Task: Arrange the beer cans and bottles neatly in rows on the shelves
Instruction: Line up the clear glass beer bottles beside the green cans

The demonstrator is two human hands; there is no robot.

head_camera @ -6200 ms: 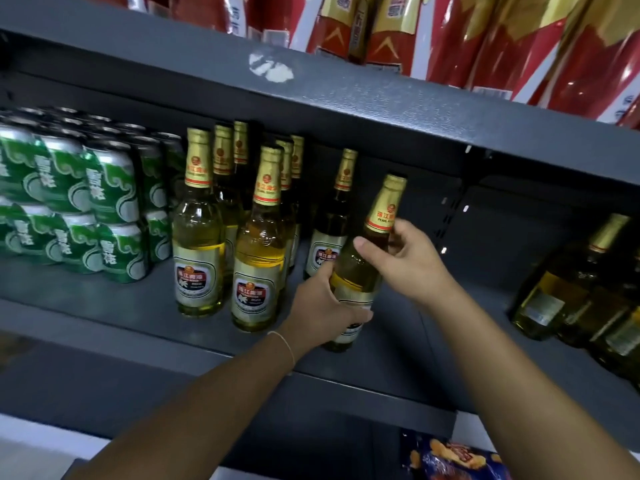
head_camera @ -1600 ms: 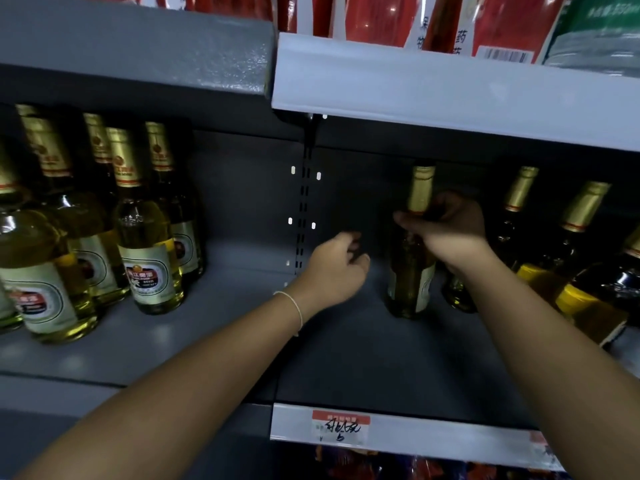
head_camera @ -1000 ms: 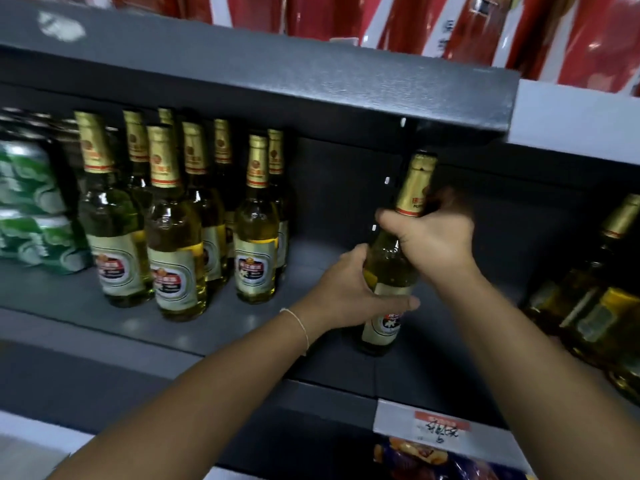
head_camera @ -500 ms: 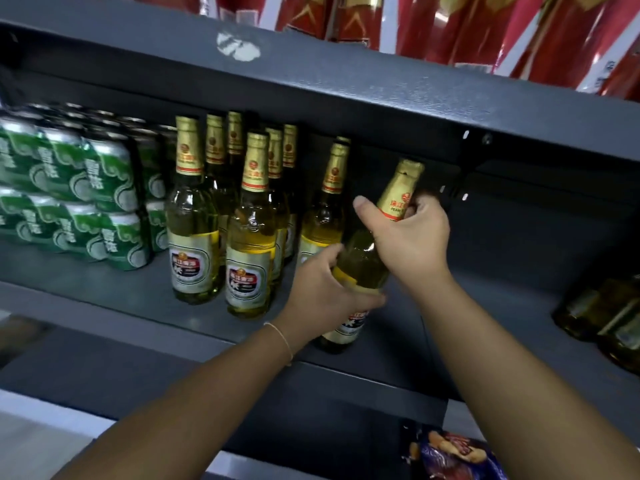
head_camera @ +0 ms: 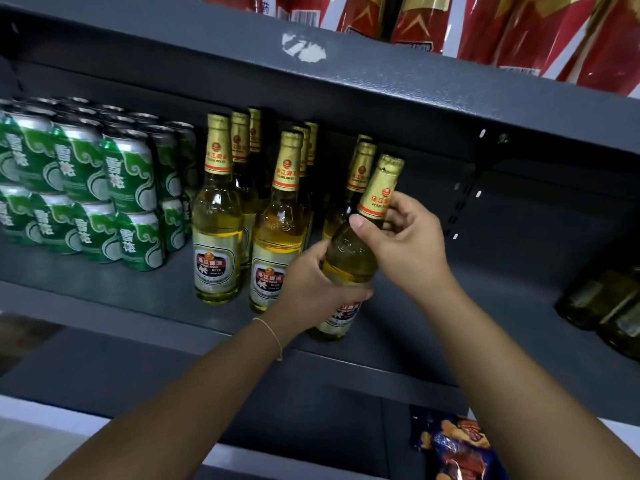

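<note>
I have both hands on one Pearl River beer bottle (head_camera: 349, 261). My left hand (head_camera: 311, 289) wraps round its fat body, just above the label. My right hand (head_camera: 405, 244) pinches the thin neck, right under the gold foil. The bottle leans a little, with its top toward 1 o'clock, and its bottom looks to be on the grey metal shelf (head_camera: 398, 306) near the front edge, though I can't be sure it touches.

I think this bottle is heavy, because it is full of yellow beer. It is glass, so it is hard and will break if it falls or bangs. The glass looks smooth, so it may slip. Holding the body low and the neck high seems the safest way, since one hand carries and the other steers.

At 9 o'clock from my bottle stand the other Pearl River bottles (head_camera: 277, 237), in rows going back. Just behind my bottle, at 12 o'clock, is a short row (head_camera: 360, 174) that it could join. Past them at 9 o'clock are stacked green beer cans (head_camera: 128, 174).

The shelf is flat, hard and dark. There is bare room at 3 o'clock, then dim bottles (head_camera: 609, 306) at the far edge, tipped over I think. The shelf above (head_camera: 450, 95) sits low, so I would not lift high. Red packs (head_camera: 519, 26) sit on top of it. A snack bag (head_camera: 453, 445) shows at 5 o'clock, below.
</note>
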